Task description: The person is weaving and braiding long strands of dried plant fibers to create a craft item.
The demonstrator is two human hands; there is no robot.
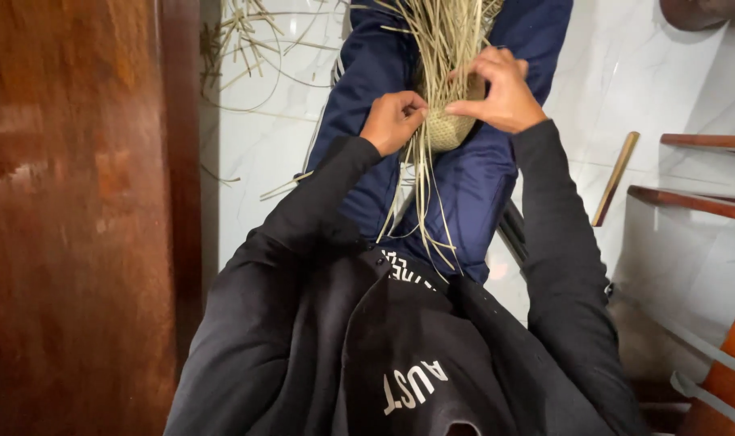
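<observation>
The person sits with both arms stretched forward over their lap, black sleeves (545, 242) running out to the hands. On the dark blue trousers (472, 186) rests a small woven basket base (450, 129), pale straw-coloured, with a thick spray of loose reed strands (448, 40) rising from it toward the top of the view and more trailing down across the thighs. The left hand (393, 121) is curled tight just beside the woven part, its fingers pinched on a few of the thin strands at the edge. The right hand (501, 93) sits over the top right of the weave, fingers bent and clasping the bundle of strands against the basket work, thumb pointing toward the left hand. The two hands are close together with the woven piece between them. A scatter of spare reeds (246, 40) lies on the white marble floor (674, 89) to the left, next to a dark wooden panel (77, 218). A thin brass-coloured stick (615, 178) lies on the floor at the right
</observation>
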